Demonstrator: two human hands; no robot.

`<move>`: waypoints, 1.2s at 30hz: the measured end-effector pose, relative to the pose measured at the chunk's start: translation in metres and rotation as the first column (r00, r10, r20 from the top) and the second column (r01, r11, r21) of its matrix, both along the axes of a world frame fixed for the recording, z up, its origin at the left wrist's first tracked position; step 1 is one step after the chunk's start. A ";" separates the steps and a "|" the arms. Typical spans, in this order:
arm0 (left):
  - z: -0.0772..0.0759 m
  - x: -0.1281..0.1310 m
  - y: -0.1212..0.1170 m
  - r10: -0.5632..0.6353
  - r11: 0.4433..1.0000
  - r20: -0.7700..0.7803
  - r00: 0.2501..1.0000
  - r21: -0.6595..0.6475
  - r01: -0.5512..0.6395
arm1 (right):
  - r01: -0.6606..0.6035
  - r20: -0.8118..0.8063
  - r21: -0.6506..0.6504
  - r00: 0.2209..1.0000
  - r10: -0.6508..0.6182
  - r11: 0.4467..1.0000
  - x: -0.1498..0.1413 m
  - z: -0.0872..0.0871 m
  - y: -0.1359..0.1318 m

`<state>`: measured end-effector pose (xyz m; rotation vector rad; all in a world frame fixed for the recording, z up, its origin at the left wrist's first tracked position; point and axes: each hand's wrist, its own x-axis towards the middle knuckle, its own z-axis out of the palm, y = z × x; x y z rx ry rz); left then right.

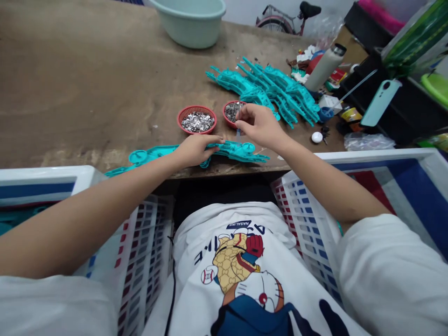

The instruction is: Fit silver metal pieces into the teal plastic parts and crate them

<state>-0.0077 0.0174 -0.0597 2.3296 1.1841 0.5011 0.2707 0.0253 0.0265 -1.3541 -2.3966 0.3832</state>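
Note:
A long turquoise plastic part [159,151] lies along the table's near edge. My left hand [198,149] is closed over its middle, fingers on top, holding it. Above the part's right end, my right hand [261,123] pinches a slim, clear stick-like tool [238,133] that points downward; its exact kind is unclear. Small shiny metal pieces fill a red basket [179,122] just beyond my left hand. A second red basket [226,119] of darker small metal pieces is partly hidden behind my right hand.
More turquoise parts [266,86] are piled behind the baskets. A pale green basin [192,28] stands at the back. On the right are a bottle [324,67], a phone [381,103] and clutter. White crates [308,219] flank my lap.

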 end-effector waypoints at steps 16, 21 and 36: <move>-0.003 -0.002 0.007 -0.056 0.998 0.045 0.997 -0.017 0.057 | -0.065 0.088 0.019 0.994 0.063 0.998 -0.023 0.005 -0.010; -0.005 -0.002 0.007 -0.053 0.999 0.017 0.998 -0.002 0.053 | -0.127 0.087 0.044 0.989 0.122 0.991 -0.022 -0.006 -0.005; 0.002 0.001 0.004 0.097 0.995 0.265 0.959 -0.045 -0.088 | -0.054 0.278 0.013 0.959 0.048 0.998 -0.001 -0.034 0.016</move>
